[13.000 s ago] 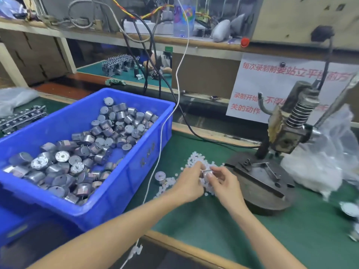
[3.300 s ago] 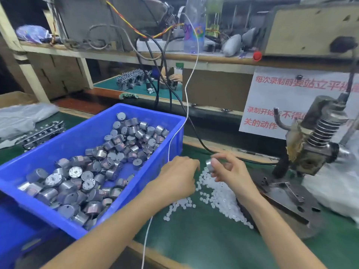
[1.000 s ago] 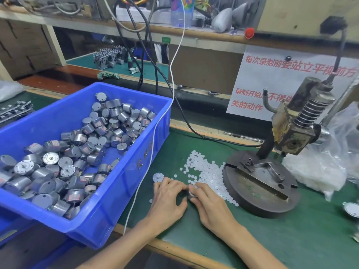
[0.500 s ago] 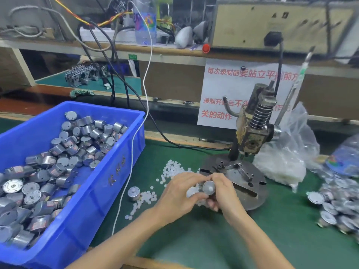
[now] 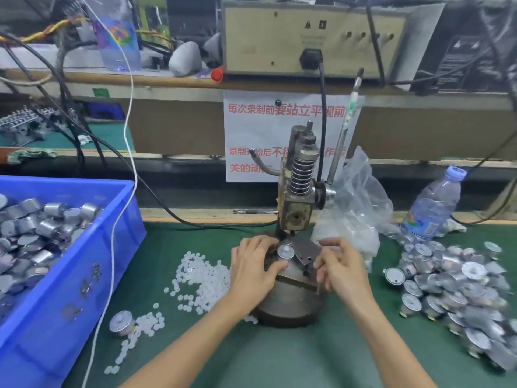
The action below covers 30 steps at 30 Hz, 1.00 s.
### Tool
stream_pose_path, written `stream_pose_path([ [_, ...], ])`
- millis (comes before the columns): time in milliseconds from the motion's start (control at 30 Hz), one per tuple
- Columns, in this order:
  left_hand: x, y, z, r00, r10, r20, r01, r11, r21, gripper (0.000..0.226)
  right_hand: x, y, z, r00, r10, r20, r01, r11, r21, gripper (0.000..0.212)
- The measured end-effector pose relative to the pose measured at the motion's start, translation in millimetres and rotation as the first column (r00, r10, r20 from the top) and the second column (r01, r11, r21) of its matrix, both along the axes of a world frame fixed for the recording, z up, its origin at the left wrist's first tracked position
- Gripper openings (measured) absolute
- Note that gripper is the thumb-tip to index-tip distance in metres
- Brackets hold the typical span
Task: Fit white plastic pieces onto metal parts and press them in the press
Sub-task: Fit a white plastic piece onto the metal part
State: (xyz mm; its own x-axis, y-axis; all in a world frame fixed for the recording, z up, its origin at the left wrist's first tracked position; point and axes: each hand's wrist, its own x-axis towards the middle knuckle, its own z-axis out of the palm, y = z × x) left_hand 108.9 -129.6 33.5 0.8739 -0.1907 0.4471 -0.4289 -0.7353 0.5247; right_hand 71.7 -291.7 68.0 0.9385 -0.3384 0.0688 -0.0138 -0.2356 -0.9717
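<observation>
- Here's the green bench (image 5: 279,359), a cluttered workshop around it. A wooden shelf (image 5: 167,82) runs behind, carrying a beige box (image 5: 307,37) and tangled cables, and a paper sign (image 5: 251,130) hangs below it.
- The blue bin (image 5: 84,275) of metal cans sits at the left. Loose white pieces (image 5: 201,275) lie scattered between it and the press (image 5: 299,191).
- At the right there's a pile of metal parts (image 5: 453,289), with a water bottle (image 5: 433,205) and a plastic bag (image 5: 361,197) behind it.
- The metal part (image 5: 285,254) stands upright on the press base (image 5: 291,301), in front of the press head. It's a short cylinder, axis vertical and flat face up, with a white plastic piece (image 5: 286,248) on top at the centre.
- The left hand (image 5: 254,271) has its grip on that metal part, thumb on the near side and fingers behind.
- The right hand (image 5: 341,273) is just right of it over the base with its fingers curled. It's blurred, so I cannot tell whether its grip holds anything.
- The bin is cut off at the left edge and the pile blurs off at the right. The left hand hides part of the base, and the press covers part of the sign.
</observation>
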Motion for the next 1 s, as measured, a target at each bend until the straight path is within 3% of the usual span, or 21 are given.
stream_pose_path([
  [100,4.3,-1.1,-0.9,0.996,-0.079,-0.044,0.079,0.997,-0.004,0.036,12.8,-13.2,40.8,0.963,-0.167,0.210,0.173,0.985,-0.012,0.021],
  [200,5.3,-0.2,-2.0,0.995,-0.091,-0.036,0.089,0.995,-0.042,0.035,39.3,-26.6,107.1,0.850,-0.257,0.459,0.288,0.958,0.004,0.019],
  [267,5.8,0.4,-1.0,0.995,-0.096,-0.038,0.094,0.994,-0.057,0.036,62.3,-32.7,154.5,0.858,-0.196,0.475,0.225,0.974,-0.003,0.033],
  [367,7.3,-0.2,0.9,0.995,-0.086,-0.050,0.083,0.995,-0.059,0.037,84.8,-27.8,196.4,0.939,-0.039,0.341,0.081,0.991,-0.108,0.047],
  [433,8.3,-0.6,1.2,0.995,-0.081,-0.058,0.077,0.995,-0.064,0.038,81.9,-20.4,196.9,0.935,-0.050,0.352,0.120,0.976,-0.181,0.037],
  [533,9.6,-0.6,1.1,0.995,-0.078,-0.063,0.074,0.995,-0.061,0.038,56.8,-11.5,184.2,0.866,-0.069,0.495,0.138,0.985,-0.105,0.005],
  [633,10.5,-0.3,1.0,0.995,-0.076,-0.058,0.074,0.996,-0.042,0.038,26.8,0.1,158.6,0.731,-0.127,0.670,0.202,0.979,-0.035,0.022],
  [733,11.1,-1.0,0.6,0.996,-0.071,-0.049,0.069,0.997,-0.037,0.037,2.9,14.5,130.9,0.606,-0.175,0.776,0.218,0.975,0.049,0.021],
  [1000,11.6,-2.0,-4.3,0.998,-0.056,-0.004,0.056,0.997,-0.044,0.034,-6.6,28.0,96.9,0.498,-0.188,0.847,0.189,0.976,0.106,0.013],
])
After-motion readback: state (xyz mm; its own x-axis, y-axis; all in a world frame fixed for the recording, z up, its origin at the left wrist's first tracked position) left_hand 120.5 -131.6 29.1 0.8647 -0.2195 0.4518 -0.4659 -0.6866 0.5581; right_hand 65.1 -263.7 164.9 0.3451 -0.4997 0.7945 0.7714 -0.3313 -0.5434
